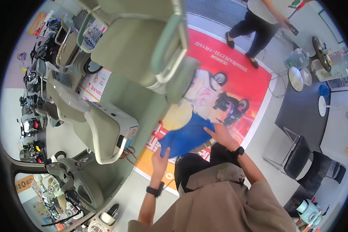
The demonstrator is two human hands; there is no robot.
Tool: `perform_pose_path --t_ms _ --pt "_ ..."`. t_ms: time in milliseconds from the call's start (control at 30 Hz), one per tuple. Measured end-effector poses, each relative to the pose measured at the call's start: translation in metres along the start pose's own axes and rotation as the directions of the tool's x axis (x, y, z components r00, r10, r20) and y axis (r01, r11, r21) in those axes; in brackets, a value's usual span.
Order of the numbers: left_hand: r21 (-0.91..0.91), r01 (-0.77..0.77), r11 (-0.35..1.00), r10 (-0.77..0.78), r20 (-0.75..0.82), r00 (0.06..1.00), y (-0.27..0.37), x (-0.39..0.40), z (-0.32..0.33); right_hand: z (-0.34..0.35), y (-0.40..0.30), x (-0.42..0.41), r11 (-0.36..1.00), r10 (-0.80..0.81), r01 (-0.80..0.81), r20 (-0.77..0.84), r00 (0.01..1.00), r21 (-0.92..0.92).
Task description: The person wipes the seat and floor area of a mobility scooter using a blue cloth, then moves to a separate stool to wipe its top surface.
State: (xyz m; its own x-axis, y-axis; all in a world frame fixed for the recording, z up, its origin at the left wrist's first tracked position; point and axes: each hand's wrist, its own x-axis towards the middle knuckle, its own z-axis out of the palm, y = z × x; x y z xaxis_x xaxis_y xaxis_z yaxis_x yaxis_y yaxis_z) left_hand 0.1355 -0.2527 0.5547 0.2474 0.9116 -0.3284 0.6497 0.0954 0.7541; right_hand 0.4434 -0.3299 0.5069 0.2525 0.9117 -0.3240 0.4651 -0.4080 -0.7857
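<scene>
A blue cloth (185, 134) is stretched between my two hands above a printed floor poster (252, 95). My left hand (160, 162) pinches its lower left corner. At the opposite end, my right hand (222, 135) grips the upper right edge with thumb and fingers. Creases run across the fabric, and it covers part of the poster's vehicle pictures. Just beyond the cloth stands a beige electric passenger vehicle with a padded rear seat (130, 49), a green armrest (166, 43) and a ribbed green floor (133, 95).
The vehicle's front seat (95, 130) and handlebar column (72, 177) are on the left, with a red cable (129, 155) on its floor. Another person (259, 26) stands at the upper right holding a phone. Right of me are a black chair (298, 156) and a water jug (298, 59).
</scene>
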Motion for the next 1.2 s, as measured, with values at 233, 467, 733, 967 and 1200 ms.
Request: perform_pose_path --t_ms 233,467,733,967,1200 --pt "-0.032 -0.162 0.986 0.157 -0.138 0.978 0.162 0.045 0.083 -0.187 -0.001 -0.001 0.997 -0.072 0.069 -0.216 0.974 -0.02" --pt "-0.129 -0.192 0.973 0.156 -0.246 0.957 0.276 0.073 0.141 -0.254 0.023 0.024 0.97 0.003 0.086 -0.364 0.931 0.228" --pt "-0.38 -0.202 0.903 0.067 -0.34 0.938 0.33 0.124 0.18 -0.294 -0.009 0.093 0.958 -0.017 0.104 -0.312 0.95 0.266" --pt "-0.498 -0.181 0.848 0.086 -0.208 0.974 0.369 0.254 0.217 -0.35 -0.009 0.221 0.982 -0.053 0.104 -0.3 0.952 0.159" --pt "-0.404 -0.278 0.871 0.299 -0.011 0.954 0.483 0.36 0.243 -0.455 -0.027 0.329 0.982 -0.041 0.109 -0.393 0.919 0.152"
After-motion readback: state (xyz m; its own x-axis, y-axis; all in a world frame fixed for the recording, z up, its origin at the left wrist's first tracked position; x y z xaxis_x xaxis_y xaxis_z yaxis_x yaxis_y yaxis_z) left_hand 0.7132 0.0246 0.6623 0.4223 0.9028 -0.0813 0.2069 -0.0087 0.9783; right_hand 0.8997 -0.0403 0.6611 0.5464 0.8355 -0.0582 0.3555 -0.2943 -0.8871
